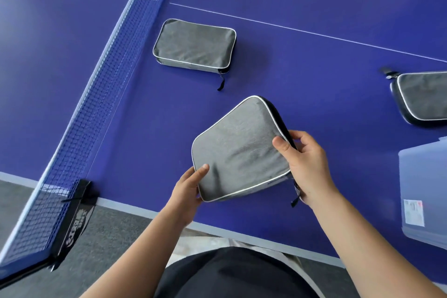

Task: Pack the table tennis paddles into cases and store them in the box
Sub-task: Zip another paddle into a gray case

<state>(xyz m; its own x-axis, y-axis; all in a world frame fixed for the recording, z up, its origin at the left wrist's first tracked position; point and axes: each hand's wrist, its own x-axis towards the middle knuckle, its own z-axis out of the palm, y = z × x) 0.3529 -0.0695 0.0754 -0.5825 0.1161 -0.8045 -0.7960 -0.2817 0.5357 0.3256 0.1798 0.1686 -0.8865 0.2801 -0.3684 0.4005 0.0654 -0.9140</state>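
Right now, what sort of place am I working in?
Likely a table tennis room or sports hall: a blue table tennis table with white lines, its net clamped at the edge, and grey carpet underfoot.

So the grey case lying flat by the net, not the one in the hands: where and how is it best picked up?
Probably by its near long edge, coming from the person's side. The case by the net lies flat on the table with nothing touching it, that side wall faces the person, and the net crowds its left end. A pinch grip, thumb on top and fingers on the wall, should suit better than the dangling zipper pull.
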